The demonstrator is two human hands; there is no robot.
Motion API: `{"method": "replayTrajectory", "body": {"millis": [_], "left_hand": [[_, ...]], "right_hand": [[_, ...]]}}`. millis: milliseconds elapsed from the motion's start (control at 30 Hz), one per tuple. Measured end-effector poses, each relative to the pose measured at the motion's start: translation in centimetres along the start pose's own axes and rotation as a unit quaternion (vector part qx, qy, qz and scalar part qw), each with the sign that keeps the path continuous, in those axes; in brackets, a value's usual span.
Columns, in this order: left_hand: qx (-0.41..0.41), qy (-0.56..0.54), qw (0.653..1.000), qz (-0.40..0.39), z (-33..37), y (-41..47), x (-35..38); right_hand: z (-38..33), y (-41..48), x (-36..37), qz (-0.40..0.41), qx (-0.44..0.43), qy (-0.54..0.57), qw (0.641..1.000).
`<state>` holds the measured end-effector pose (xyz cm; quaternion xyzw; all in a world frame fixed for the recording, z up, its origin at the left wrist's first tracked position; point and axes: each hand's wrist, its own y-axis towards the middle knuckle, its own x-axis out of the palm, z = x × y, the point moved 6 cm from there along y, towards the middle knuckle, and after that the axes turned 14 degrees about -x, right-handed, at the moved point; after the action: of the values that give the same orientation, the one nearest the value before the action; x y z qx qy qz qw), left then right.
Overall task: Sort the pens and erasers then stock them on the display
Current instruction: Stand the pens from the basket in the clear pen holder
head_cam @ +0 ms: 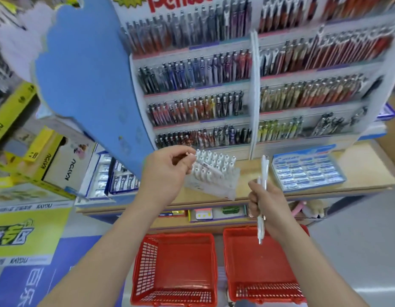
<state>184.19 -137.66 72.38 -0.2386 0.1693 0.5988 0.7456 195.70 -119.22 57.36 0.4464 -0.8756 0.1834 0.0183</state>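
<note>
Pens (264, 171) fill the right grip (267, 202) while the left grip (165, 171) pinches one pen (208, 167), near KAYOU boxes (59, 167).

This is a stationery shop. A tall tiered rack (255, 103) under a red brand header (178, 2) holds rows of pens (192, 74) grouped by colour. Packaged erasers (307, 171) fill a box near the right end of the wooden shelf (369, 173) below. Yellow branded cartons (43, 156) stack at the left, and two red shopping baskets (147, 262) stand on the floor.
</note>
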Motion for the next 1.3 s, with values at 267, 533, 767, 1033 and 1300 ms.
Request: {"method": "replayTrajectory", "body": {"millis": [267,533,767,1033,1300], "left_hand": [[0.108,0.211,0.971,-0.024,-0.5,2.3,5.0],[0.095,0.292,0.95,-0.056,-1.9,3.2,7.5],[0.064,0.262,0.961,-0.06,-2.2,3.7,7.9],[0.068,0.288,0.953,-0.065,-2.3,4.0,8.1],[0.095,0.34,0.931,-0.091,-2.8,4.0,9.1]], "right_hand": [[2.9,3.2,1.5,0.012,-0.013,-0.088,0.996],[4.2,3.4,1.3,0.029,-0.007,-0.067,0.997],[4.4,3.3,1.3,0.027,-0.004,-0.045,0.999],[4.6,3.3,1.4,0.018,0.0,-0.017,1.0],[4.9,3.3,1.4,0.024,0.009,0.009,1.0]]}}
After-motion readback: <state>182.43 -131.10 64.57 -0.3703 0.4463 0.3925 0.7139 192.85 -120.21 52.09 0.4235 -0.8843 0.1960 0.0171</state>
